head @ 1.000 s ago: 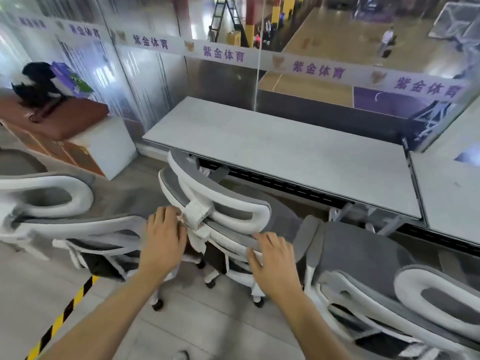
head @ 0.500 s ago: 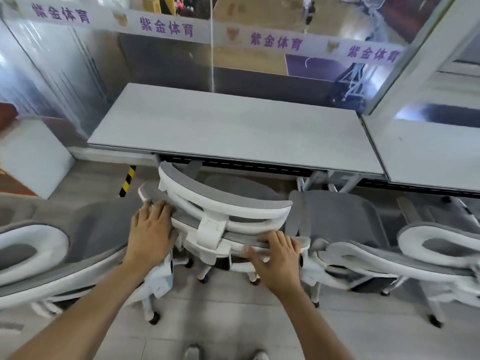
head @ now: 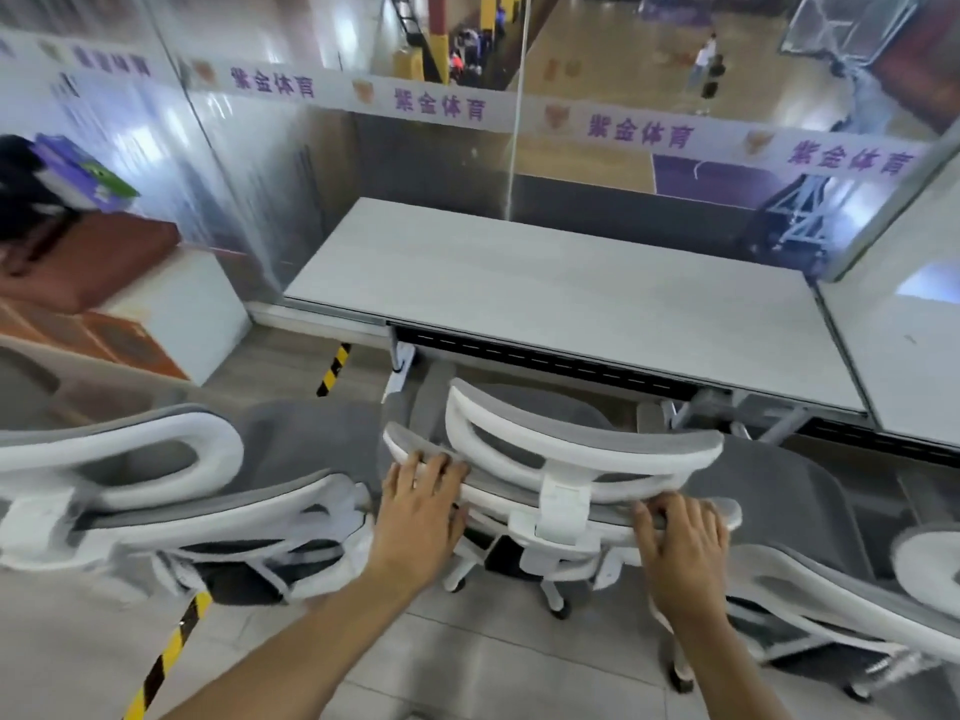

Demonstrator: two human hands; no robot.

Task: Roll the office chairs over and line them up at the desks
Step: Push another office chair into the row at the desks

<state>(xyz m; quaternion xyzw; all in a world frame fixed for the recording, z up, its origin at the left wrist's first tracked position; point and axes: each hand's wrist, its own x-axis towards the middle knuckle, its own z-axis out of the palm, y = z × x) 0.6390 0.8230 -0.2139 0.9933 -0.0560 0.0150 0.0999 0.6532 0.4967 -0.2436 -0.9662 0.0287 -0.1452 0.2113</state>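
A white-framed office chair with grey mesh, the middle chair [head: 563, 459], faces the pale grey desk [head: 561, 283], its seat partly under the desk's front edge. My left hand [head: 421, 511] grips the left end of its backrest top. My right hand [head: 680, 548] grips the right end. A second chair [head: 156, 491] of the same kind stands close on the left, and a third chair [head: 810, 574] on the right, both touching or almost touching the middle one.
A second desk [head: 904, 345] adjoins on the right. A glass wall [head: 467, 163] with a lettered band runs behind the desks. A white and orange cabinet [head: 156, 319] stands at the left. Yellow-black tape [head: 171, 652] marks the floor.
The middle chair has rolled closer to the desk and squared up to it. Both hands stay on its backrest. My view has swung back to the left.
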